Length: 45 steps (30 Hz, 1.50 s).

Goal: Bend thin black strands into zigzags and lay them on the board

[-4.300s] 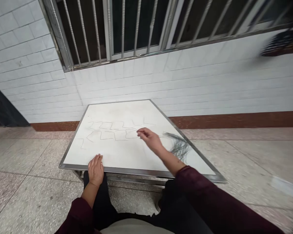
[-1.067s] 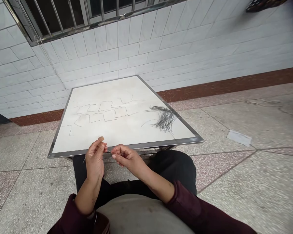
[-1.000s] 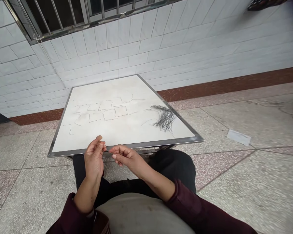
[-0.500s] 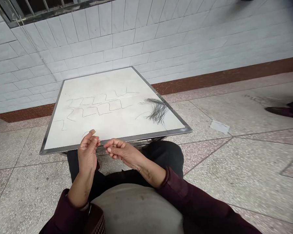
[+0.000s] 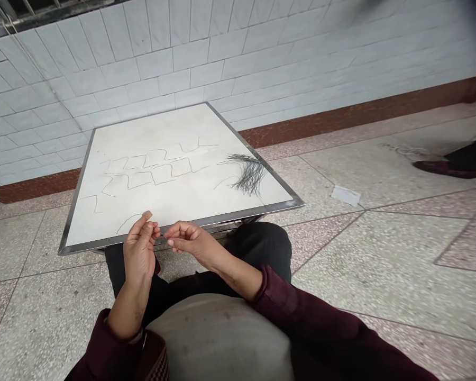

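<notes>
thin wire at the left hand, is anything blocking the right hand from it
Nothing visible does. The thin wire arcs out over the table from the left hand, and what looks like its other end spans the small gap to the right hand, where no other object shows.

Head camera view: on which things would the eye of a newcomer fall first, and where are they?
Probably the dark tuft of strands at the right of the white tabletop. Next, the angular dark lines across the tabletop's middle. Then the left hand and right hand, close together at its near edge, seemingly pinching a thin strand.
</notes>
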### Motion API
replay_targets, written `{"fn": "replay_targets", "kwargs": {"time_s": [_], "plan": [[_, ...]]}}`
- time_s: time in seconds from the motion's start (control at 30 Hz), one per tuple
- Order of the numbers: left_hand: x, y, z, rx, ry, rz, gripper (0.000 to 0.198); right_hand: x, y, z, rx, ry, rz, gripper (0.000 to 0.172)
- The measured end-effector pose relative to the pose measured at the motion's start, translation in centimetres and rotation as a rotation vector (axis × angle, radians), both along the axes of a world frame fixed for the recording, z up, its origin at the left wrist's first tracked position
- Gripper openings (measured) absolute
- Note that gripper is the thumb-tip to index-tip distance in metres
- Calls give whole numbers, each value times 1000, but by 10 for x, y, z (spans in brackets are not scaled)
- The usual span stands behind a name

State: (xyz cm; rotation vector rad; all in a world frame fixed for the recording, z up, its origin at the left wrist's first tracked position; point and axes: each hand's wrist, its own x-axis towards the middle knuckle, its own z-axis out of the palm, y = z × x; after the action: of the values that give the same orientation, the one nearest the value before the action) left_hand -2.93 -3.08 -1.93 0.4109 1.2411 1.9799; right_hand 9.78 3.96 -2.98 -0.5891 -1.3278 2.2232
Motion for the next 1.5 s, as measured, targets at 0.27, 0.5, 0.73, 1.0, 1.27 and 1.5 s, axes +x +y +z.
{"fn": "replay_targets", "kwargs": {"time_s": [0.27,0.5,0.73,1.0,1.27,1.5], "plan": [[5,1,0,-19,-11,9,33,-4,-6,-4,268,-16,-108,19],[7,1,-5,10,12,3,33,-4,-9,-9,516,-97,-223,12],[10,-4,-7,-84,240,-51,36,-2,-1,-4,572,-154,-281,23],[25,-7,-6,-168,407,-268,20,-5,17,6,978,-194,-391,7],[-11,-14,-36,-285,103,-293,40,3,22,0,830,-231,-371,8],[-50,-26,5,-255,442,-186,44,5,28,-4,909,-187,-215,9]]}}
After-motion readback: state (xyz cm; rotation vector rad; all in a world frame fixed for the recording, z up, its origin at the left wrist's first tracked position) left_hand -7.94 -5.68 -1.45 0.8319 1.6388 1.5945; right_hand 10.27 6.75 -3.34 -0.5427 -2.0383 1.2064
